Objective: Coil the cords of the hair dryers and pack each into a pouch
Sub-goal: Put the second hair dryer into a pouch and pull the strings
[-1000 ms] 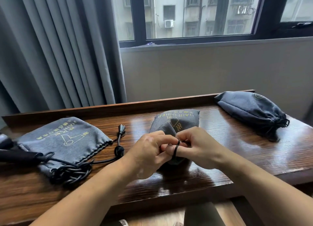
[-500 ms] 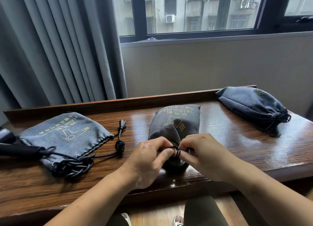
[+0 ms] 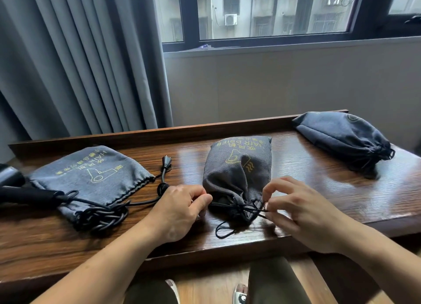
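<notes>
A: What's different from a second ago?

B: Both hands were bunched together at the mouth of the middle pouch (image 3: 237,167), with a loop of drawstring (image 3: 248,209) round a finger. Now they have drawn apart to either side, and the string runs taut between them through a small knot at the gathered mouth.

A: So that pouch is done?

B: Nearly, I'd say. The mouth looks cinched and the knot is being pulled tight. A slack loop of string lies on the table (image 3: 319,189) just below it.

A: How are the hands set?

B: The left hand (image 3: 180,210), lower centre, has its fingers curled, with thumb and forefinger pinching the string's left end. The right hand (image 3: 303,212) pinches the other end between thumb and forefinger, the other fingers lifted and loosely bent.

A: And the rest of the job?

B: The dark pouch (image 3: 341,137) at the right edge is full and drawn closed. At the left, a flat pouch (image 3: 91,174) lies empty, with a hair dryer (image 3: 22,189) beside it. The dryer's cord (image 3: 102,215) is bundled on the pouch's near corner, plug (image 3: 165,161) trailing loose. That one looks not yet packed.
</notes>
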{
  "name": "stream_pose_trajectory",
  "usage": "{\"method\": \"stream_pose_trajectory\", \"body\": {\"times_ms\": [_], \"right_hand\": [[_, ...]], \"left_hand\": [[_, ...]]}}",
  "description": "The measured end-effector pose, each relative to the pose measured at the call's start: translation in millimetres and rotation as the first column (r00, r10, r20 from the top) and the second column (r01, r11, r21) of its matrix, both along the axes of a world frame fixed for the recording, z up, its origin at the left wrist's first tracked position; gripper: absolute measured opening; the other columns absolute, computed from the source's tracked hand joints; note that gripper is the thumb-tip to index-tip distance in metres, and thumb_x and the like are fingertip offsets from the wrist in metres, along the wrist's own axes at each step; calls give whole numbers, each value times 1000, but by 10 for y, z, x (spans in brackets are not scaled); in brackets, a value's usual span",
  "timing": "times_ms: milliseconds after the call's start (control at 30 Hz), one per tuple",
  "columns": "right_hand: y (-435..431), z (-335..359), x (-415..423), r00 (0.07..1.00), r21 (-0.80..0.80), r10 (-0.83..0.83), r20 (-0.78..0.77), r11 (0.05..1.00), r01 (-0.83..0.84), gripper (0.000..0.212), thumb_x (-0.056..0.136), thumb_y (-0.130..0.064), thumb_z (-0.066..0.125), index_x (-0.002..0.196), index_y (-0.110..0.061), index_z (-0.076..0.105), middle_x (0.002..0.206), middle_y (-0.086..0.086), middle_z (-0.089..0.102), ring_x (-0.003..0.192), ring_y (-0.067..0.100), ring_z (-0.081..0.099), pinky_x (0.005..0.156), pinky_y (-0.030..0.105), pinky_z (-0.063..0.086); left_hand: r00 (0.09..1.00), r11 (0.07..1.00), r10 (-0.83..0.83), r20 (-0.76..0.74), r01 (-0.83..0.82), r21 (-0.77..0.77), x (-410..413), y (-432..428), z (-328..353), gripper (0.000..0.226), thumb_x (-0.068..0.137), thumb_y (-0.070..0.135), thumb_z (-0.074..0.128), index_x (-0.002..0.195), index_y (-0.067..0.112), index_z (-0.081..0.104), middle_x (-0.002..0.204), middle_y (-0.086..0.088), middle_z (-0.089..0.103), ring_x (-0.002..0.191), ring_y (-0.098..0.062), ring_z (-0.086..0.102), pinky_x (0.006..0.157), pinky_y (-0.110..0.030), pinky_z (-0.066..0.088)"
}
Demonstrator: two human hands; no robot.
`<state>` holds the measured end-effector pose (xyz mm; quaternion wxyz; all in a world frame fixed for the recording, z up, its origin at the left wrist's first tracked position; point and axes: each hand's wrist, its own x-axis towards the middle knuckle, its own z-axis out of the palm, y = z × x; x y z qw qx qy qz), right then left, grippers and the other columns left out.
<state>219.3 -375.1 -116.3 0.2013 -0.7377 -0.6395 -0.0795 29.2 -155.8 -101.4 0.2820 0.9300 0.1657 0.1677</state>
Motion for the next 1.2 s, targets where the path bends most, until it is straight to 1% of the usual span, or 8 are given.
{"method": "stream_pose_trajectory", "body": {"times_ms": [167, 300, 367, 433, 533, 700, 933, 1200], "right_hand": [[-17, 22, 10, 998, 0, -46, 44, 999, 46, 28, 91, -48, 53, 75, -31, 66, 101, -23, 57, 96, 2, 53, 82, 29, 47], [0, 172, -15, 918, -22, -125, -376, 992, 126, 30, 83, -65, 63, 95, -37, 63, 109, -24, 56, 103, -2, 58, 82, 25, 52], [93, 259, -98, 843, -18, -154, -516, 985, 169, 48, 80, -63, 70, 121, -43, 55, 123, -23, 53, 108, -4, 58, 89, 24, 52], [250, 261, -203, 879, 22, -187, -438, 976, 219, 75, 77, -66, 71, 142, -43, 41, 136, -18, 43, 120, -2, 51, 103, 23, 45], [419, 144, -305, 925, -7, -198, -324, 978, 207, 97, 68, -78, 60, 153, -44, 27, 153, -11, 26, 141, 6, 35, 118, 23, 29], [168, 156, 106, 888, -32, -292, -356, 953, 301, 80, 81, -49, 70, 152, -38, 35, 157, -10, 28, 145, 3, 27, 111, 4, 12], [-110, 358, 1082, 806, -149, -518, -287, 855, 496, 67, 86, -32, 63, 151, -31, 44, 163, -1, 31, 150, 8, 25, 119, 18, 14], [-163, 394, 1668, 765, -205, -610, -206, 792, 576, 66, 93, -26, 57, 155, -19, 36, 161, 1, 35, 149, 13, 29, 119, 21, 16]], "left_hand": [[995, 995, -49, -92, 41, -90, -15, 53, 44, 32, 101, 34, 59, 73, 19, 68, 54, 1, 63, 47, -8, 63, 60, -30, 54], [994, 927, 5, 108, 36, -372, -42, 76, 147, 8, 91, 32, 73, 94, 26, 78, 78, -4, 74, 72, -19, 73, 69, -38, 63], [957, 880, 211, 199, -97, -465, 77, 87, 160, 32, 79, 49, 72, 110, 40, 71, 98, 0, 73, 86, -21, 74, 73, -44, 64], [953, 850, 268, 144, -163, -501, 289, 28, 137, 48, 75, 65, 64, 121, 55, 59, 117, 2, 69, 100, -25, 72, 88, -49, 61], [983, 944, 184, 26, -170, -282, 544, -140, 95, 50, 95, 45, 60, 143, 47, 48, 140, 6, 60, 128, -16, 56, 107, -25, 39], [989, 966, 140, -42, -145, -216, 1079, -334, 72, 60, 93, 40, 65, 149, 41, 44, 146, 2, 56, 131, -17, 52, 107, -26, 37], [997, 966, 53, -62, -67, -251, 2244, -776, 88, 71, 95, 39, 63, 157, 30, 31, 149, -10, 54, 137, -28, 49, 108, -28, 37], [996, 969, 12, -84, -32, -244, 3119, -879, 85, 71, 97, 35, 57, 160, 28, 25, 157, -5, 46, 142, -25, 44, 114, -26, 32]]}}
